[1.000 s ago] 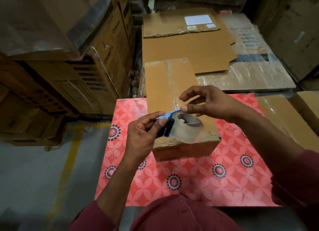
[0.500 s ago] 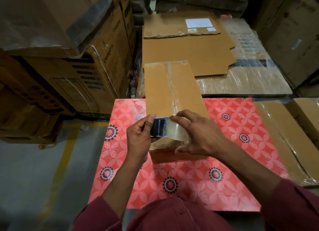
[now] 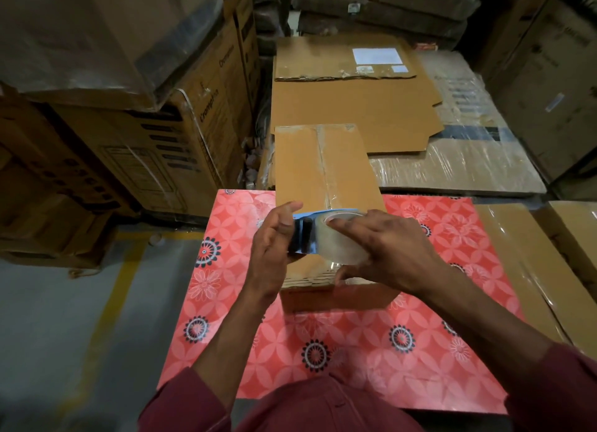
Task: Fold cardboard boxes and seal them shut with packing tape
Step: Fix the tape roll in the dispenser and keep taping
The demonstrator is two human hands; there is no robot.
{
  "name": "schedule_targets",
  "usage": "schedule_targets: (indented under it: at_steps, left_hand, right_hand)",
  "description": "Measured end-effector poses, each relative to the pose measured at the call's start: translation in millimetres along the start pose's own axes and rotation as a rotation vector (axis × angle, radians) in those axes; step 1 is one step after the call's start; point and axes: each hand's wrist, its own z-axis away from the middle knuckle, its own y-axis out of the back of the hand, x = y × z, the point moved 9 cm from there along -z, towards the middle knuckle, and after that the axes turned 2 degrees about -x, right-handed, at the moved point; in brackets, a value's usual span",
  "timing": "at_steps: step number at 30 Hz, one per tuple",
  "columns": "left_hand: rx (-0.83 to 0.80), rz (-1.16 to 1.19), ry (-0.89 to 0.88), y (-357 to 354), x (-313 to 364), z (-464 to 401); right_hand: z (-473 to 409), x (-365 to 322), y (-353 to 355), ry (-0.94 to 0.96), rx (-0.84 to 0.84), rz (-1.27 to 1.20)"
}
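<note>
**Tape dispenser held at near end of box seam**

Left hand (image 3: 271, 247) grips the blue dispenser (image 3: 302, 234) by its left side. Right hand (image 3: 384, 254) clasps the clear tape roll (image 3: 342, 241) from above, thumb below. Both sit over the near end of the cardboard box (image 3: 323, 170) on the floral-covered bench (image 3: 420, 351). The box's long axis and glossy taped seam run directly away from the grip. The board is matt and corrugated at its near edge.
</note>
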Motion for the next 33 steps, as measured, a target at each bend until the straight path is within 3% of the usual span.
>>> schedule_targets:
  at_steps: [7, 26, 33]
  left_hand:
    - [0.239, -0.16, -0.18, 17.0, 9.7, -1.6]
    - [0.137, 0.082, 0.042, 10.2, -20.7, -10.9]
    - [0.043, -0.031, 0.029, 6.4, -0.3, 1.8]
  right_hand:
    - [8.1, -2.4, 4.8, -0.098, 0.023, -0.247]
    - [11.0, 23.8, -1.6, -0.172, 0.026, -0.604]
    - [18.9, 34.5, -4.4, -0.197, 0.07, -0.629]
